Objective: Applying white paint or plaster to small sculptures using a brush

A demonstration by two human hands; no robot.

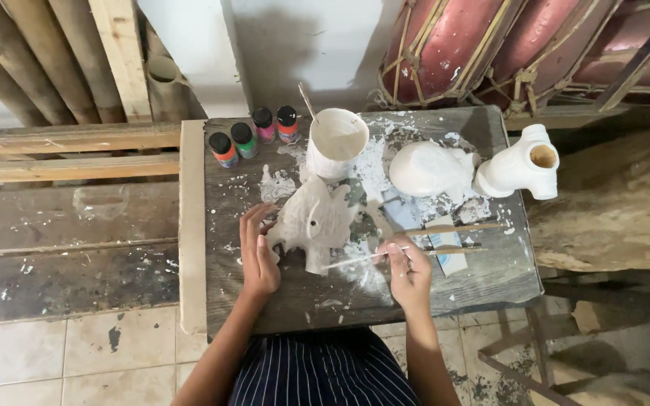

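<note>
Four small paint bottles (254, 135) are standing at the far left of the paint-spattered counter (483, 278). The left hand (257, 252) is lying half open with its fingers spread, bracing the left side of a white fish figurine (314, 222) sitting mid-counter. Behind the figurine a white cup (336, 143) is standing. The right hand (408, 271) is pinching a thin brush (355, 259), its tip pointing toward the figurine's base. Further right, a rounded white figurine (426, 169) and a white pipe-shaped piece (524, 162) are resting.
</note>
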